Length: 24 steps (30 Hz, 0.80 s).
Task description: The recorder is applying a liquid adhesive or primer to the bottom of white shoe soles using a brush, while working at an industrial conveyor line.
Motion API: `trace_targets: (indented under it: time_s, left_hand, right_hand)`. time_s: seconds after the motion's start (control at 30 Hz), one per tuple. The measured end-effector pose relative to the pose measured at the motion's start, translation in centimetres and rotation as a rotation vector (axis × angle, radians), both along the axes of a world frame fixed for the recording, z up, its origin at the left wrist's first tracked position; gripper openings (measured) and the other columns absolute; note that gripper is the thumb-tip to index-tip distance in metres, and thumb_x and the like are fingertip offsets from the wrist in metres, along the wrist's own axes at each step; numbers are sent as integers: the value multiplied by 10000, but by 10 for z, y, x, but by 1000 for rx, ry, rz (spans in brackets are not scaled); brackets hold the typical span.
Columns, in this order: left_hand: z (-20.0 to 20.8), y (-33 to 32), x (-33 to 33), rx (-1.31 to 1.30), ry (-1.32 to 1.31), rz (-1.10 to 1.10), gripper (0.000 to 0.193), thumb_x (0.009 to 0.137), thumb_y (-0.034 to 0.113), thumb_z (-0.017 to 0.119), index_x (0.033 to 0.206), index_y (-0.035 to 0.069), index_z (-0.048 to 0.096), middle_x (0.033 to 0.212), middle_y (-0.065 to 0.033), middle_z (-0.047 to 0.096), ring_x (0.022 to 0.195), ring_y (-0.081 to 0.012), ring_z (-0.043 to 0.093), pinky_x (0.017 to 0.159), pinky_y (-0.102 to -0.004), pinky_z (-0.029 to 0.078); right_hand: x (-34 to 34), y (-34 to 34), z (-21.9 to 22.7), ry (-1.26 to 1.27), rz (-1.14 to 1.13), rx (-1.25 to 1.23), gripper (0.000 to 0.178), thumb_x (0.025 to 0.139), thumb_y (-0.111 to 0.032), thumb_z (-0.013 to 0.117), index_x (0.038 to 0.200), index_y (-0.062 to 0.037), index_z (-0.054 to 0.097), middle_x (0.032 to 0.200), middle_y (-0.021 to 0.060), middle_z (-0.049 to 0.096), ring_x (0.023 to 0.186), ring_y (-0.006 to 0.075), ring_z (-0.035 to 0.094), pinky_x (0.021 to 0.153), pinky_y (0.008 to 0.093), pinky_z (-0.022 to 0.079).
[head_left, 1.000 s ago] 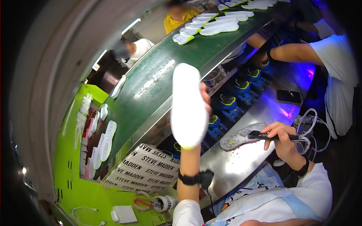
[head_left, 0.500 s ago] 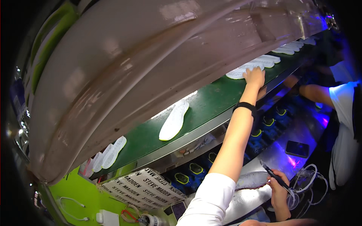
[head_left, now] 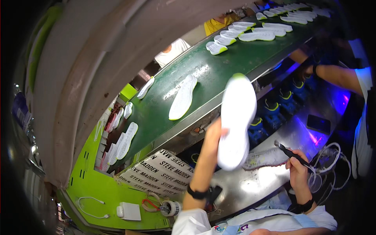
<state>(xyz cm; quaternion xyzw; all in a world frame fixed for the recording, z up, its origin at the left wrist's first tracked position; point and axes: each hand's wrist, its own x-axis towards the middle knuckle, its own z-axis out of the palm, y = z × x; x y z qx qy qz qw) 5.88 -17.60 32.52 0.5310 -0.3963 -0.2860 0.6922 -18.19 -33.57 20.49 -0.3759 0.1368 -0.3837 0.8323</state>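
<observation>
My left hand (head_left: 214, 135) grips a white shoe sole (head_left: 238, 123) with a yellow-green tip, held upright over the metal bench edge. The fingers are mostly behind the sole. In my right hand (head_left: 299, 172) is a slim black-handled brush (head_left: 293, 154), its tip pointing up and left. Just below the tip, a grey, stained, sole-shaped pad (head_left: 268, 157) lies on the shiny metal bench (head_left: 231, 196). Beyond my left hand, a single white sole (head_left: 183, 98) rests on the green conveyor belt (head_left: 156, 117).
Several more soles (head_left: 256, 36) lie along the far belt. Blue shoes (head_left: 272, 107) stand on a shelf beneath it. A phone (head_left: 318, 124) and coiled white tubing (head_left: 327, 162) are at the right, near a co-worker's arm (head_left: 338, 77). A green table (head_left: 90, 188) stands at left.
My left hand has come back from the belt toward me, now with a white sole in it. The right hand still holds the brush. The view has shifted, showing more of the belt.
</observation>
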Motion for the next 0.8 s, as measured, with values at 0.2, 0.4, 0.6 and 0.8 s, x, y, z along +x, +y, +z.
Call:
trace_targets:
  time_s: [0.2, 0.4, 0.6, 0.8]
  left_hand:
    - [-200, 59, -95, -241, 1047, -94, 612, 871, 424, 398, 1290, -22, 400, 1108, -242, 558, 958, -347, 582, 816, -418, 490]
    - [-215, 52, -107, -536, 1213, -220, 581, 924, 486, 319, 1242, 21, 457, 1039, -184, 587, 836, -297, 615, 729, -403, 527]
    - [-199, 51, -95, -757, 1229, -199, 576, 896, 517, 398, 1297, 103, 409, 1045, -149, 549, 800, -278, 564, 659, -398, 521]
    - [-188, 62, -63, -385, 1038, -226, 700, 889, 547, 383, 1328, 3, 335, 1060, -212, 570, 855, -341, 590, 713, -431, 515]
  right_hand:
    - [19, 46, 39, 343, 534, -635, 217, 749, -12, 638, 958, 48, 641, 885, 139, 657, 706, 161, 626, 641, 261, 504]
    - [35, 82, -2, 122, 482, -1027, 190, 791, -46, 614, 972, 6, 640, 985, 152, 642, 848, 229, 642, 725, 301, 503]
    - [40, 92, 10, 70, 689, -1104, 210, 783, -62, 618, 984, -8, 646, 996, 128, 652, 894, 239, 640, 808, 304, 489]
    - [48, 73, 21, 125, 920, -1114, 251, 763, -33, 621, 1006, -62, 673, 1001, 113, 665, 925, 223, 638, 819, 295, 486]
